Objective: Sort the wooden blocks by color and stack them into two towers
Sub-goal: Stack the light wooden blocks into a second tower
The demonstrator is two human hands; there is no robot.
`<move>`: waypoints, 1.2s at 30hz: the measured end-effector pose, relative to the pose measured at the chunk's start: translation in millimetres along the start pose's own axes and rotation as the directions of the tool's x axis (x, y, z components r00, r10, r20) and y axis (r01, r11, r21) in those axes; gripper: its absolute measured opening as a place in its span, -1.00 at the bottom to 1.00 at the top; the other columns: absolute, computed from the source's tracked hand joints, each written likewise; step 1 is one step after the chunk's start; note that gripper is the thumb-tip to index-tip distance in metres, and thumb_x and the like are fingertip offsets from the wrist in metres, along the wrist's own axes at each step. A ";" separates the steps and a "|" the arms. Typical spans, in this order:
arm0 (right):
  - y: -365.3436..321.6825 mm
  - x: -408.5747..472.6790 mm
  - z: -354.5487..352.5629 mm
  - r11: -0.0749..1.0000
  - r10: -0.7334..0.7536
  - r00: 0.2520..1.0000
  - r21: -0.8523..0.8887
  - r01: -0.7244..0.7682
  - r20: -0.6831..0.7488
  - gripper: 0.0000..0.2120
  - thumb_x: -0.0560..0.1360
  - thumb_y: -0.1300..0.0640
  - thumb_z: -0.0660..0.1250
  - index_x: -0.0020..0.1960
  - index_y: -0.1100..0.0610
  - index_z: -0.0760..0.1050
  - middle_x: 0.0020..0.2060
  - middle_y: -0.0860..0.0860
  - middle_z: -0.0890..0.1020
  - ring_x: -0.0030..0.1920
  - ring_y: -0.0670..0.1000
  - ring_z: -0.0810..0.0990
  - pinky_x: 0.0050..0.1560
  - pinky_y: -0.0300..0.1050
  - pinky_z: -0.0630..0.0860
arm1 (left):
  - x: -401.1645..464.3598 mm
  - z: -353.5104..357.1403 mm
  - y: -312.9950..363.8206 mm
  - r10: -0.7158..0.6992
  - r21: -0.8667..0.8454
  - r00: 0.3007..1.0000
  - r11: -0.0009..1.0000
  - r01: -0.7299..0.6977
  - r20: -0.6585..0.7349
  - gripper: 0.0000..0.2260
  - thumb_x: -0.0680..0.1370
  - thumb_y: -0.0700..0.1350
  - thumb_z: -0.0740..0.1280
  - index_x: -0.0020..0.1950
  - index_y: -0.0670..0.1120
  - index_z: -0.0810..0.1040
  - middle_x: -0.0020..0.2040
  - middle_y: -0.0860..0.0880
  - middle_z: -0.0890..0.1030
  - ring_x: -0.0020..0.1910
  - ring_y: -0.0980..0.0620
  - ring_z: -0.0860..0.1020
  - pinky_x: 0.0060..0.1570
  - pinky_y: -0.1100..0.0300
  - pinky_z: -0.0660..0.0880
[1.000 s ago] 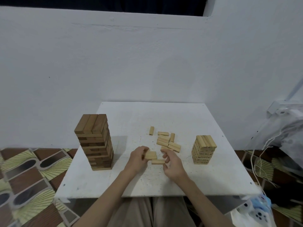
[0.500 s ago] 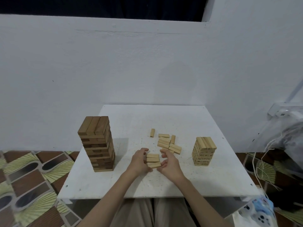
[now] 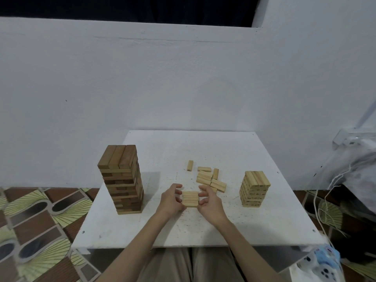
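Observation:
A tall tower of dark brown blocks (image 3: 121,178) stands at the left of the white table (image 3: 264,226). A shorter tower of light blocks (image 3: 254,188) stands at the right. Three light blocks (image 3: 190,198) lie side by side as a row near the table's middle. My left hand (image 3: 170,200) grips the row's left ends with curled fingers. My right hand (image 3: 209,201) grips the right ends the same way. Several loose light blocks (image 3: 209,178) lie scattered just behind my hands.
A white wall rises right behind the table. Patterned floor tiles (image 3: 32,220) lie to the left. A plastic bag with white cords (image 3: 354,176) sits at the right, and a blue and white bag (image 3: 323,261) lies by the table's front right corner.
The separate light blocks between my hands have been pushed together into a tidy row of three. Both hands have closed in on its ends.

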State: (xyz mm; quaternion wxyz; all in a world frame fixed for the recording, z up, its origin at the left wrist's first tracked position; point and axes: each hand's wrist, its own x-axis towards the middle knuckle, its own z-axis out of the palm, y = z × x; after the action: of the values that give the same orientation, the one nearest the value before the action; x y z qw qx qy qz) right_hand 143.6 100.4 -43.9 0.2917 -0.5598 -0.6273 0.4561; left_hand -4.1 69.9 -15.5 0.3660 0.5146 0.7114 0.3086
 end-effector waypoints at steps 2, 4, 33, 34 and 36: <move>0.8 0.7 0.1 1.000 0.007 1.000 0.015 -0.006 -0.026 -0.54 0.47 0.40 0.22 0.31 0.07 0.40 -0.03 -0.07 0.51 -0.20 -0.12 0.50 -0.23 -0.28 0.50 | 0.4 0.1 -0.4 -0.005 -0.015 1.000 1.000 0.005 -0.003 -0.42 0.37 -0.36 0.46 0.33 -0.14 0.36 0.08 -0.05 0.47 -0.13 0.06 0.48 -0.19 0.35 0.50; 1.7 1.0 0.6 1.000 0.005 0.997 0.020 -0.003 -0.077 -0.60 0.49 0.39 0.20 0.27 0.11 0.43 -0.05 -0.06 0.51 -0.16 -0.10 0.52 -0.23 -0.32 0.46 | 0.3 0.3 -0.2 -0.008 -0.026 1.000 1.000 0.008 -0.004 -0.43 0.37 -0.36 0.46 0.32 -0.13 0.37 0.08 -0.05 0.47 -0.12 0.05 0.48 -0.22 0.38 0.48; -12.8 -3.0 4.2 0.997 0.045 0.982 0.066 -0.034 -0.181 -0.65 0.48 0.41 0.26 0.24 0.20 0.48 -0.09 -0.02 0.57 -0.14 -0.13 0.55 -0.20 -0.42 0.50 | -1.2 -0.7 1.4 -0.062 -0.085 0.996 0.995 0.056 -0.065 -0.50 0.39 -0.33 0.46 0.28 -0.14 0.42 0.03 -0.04 0.54 -0.17 0.12 0.49 -0.34 0.47 0.44; -13.3 -3.5 4.6 0.997 0.052 0.982 0.072 -0.039 -0.182 -0.66 0.49 0.41 0.26 0.23 0.20 0.48 -0.09 -0.01 0.58 -0.13 -0.13 0.55 -0.20 -0.43 0.49 | -1.2 -0.8 1.5 -0.065 -0.088 0.995 0.994 0.059 -0.069 -0.51 0.39 -0.33 0.46 0.27 -0.14 0.42 0.03 -0.05 0.54 -0.16 0.11 0.50 -0.33 0.46 0.45; -14.9 -4.0 4.8 0.994 0.068 0.980 0.092 -0.051 -0.187 -0.66 0.48 0.41 0.28 0.22 0.20 0.49 -0.07 0.01 0.58 -0.13 -0.14 0.54 -0.19 -0.44 0.49 | -1.4 -0.9 2.5 -0.069 -0.092 0.995 0.994 0.062 -0.076 -0.52 0.39 -0.33 0.46 0.27 -0.14 0.42 0.03 -0.05 0.54 -0.15 0.10 0.51 -0.32 0.46 0.45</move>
State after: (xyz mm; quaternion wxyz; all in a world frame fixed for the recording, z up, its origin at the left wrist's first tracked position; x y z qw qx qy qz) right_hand 133.7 95.9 -31.9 0.3607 -0.6061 -0.5591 0.4358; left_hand -3.3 69.2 -12.7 0.3702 0.4615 0.7272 0.3479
